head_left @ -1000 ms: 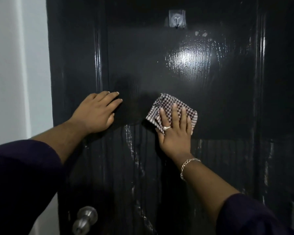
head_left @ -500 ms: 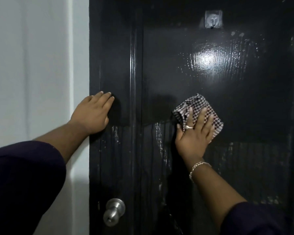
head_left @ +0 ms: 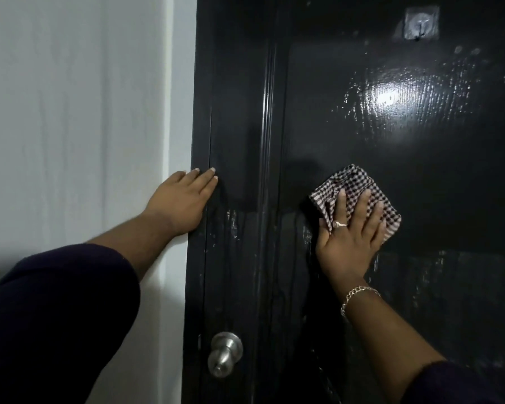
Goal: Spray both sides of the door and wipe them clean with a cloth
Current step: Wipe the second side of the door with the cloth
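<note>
Door (head_left: 347,135) — black, glossy, wood-grain face, filling the view from 12 to 5 o'clock. Wet streaks and a bright light reflection toward 1 o'clock; a duller, drier-looking band through the middle, judged to be the part already wiped. Only this one face is visible; the state of the other side cannot be told.

Cloth (head_left: 359,185) — checked dark-and-white, bunched into a pad, flat on the door's middle panel a little toward 3 o'clock from the view's centre. It sits at the border between the dull band and the streaked surface below, which suggests the wipe is working downward.

Right hand (head_left: 349,237) — palm and straight, spread fingers pressing the cloth onto the door; the grip is a flat press, not a pinch. A ring (head_left: 340,224) and a bracelet (head_left: 359,295) are worn. The flat hold spreads pressure over the whole pad.

Left hand (head_left: 184,199) — open, fingers straight and together, laid at the door's latch-side edge toward 9 o'clock, the heel over the pale wall (head_left: 85,112). It holds nothing; likely it braces the door against the push of the wipe.

Surroundings — a metal door knob (head_left: 225,355) at 7 o'clock, below the left hand; a small clear adhesive hook (head_left: 421,23) at 1 o'clock; raised vertical moulding (head_left: 270,141) between the two hands. Knob, hook and moulding are the obstacles a wipe must go around. No spray bottle is in view.
</note>
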